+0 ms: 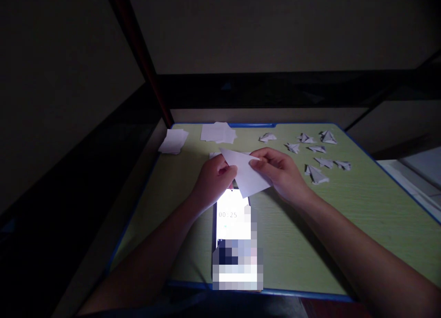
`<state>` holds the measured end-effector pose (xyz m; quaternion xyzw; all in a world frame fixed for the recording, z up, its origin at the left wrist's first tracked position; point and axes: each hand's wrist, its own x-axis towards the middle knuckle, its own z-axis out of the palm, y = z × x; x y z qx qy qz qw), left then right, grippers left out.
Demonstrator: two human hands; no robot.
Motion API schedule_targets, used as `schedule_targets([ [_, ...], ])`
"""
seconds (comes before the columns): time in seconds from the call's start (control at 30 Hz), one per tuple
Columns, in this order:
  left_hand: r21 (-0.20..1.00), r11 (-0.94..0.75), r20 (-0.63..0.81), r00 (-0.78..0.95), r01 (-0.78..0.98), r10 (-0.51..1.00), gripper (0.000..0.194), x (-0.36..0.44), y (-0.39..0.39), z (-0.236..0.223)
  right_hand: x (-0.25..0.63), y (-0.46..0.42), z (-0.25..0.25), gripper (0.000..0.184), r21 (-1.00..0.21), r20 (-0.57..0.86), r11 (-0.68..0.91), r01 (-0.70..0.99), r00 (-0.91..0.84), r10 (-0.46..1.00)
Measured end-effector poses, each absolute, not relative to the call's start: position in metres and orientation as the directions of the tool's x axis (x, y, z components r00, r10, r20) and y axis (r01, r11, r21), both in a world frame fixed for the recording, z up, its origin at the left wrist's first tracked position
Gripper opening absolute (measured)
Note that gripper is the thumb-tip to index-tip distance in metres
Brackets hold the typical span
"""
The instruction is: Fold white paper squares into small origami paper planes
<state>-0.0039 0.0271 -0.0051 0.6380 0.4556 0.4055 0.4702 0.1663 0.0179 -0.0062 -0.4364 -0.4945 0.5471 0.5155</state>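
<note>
A small white sheet of paper (245,173) is held up between my two hands over the middle of the table, tilted with one corner pointing down. My left hand (215,175) pinches its left side, thumb on top. On the right side, my right hand (277,171) grips it with the thumb pressed on its face and the fingers behind. Just below the paper lies a lit phone (232,217) showing 00:25; its lower part is blurred out. Part of another white paper (214,155) shows behind my left hand.
Several folded paper pieces (316,174) lie scattered at the table's right and back right. One stack of white paper (217,133) sits at the back, another paper stack (174,140) at the back left. The green table (358,226) has a blue edge, with dark walls close behind and left.
</note>
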Motion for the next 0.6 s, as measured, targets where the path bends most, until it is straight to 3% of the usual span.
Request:
schedule_targets([
  [0.4,0.982,-0.140,0.105,0.245,0.130,0.964,0.005,-0.0041,0.0245,0.0008,0.1687,0.0215,-0.0144,0.012,-0.991,0.088,0.083,-0.108,-0.042,0.995],
  [0.6,0.976,-0.199,0.174,0.243,0.083,0.954,0.021,-0.0054,0.0280,-0.0066,0.1667,0.0198,-0.0108,0.013,-0.991,0.086,0.079,-0.104,-0.066,0.994],
])
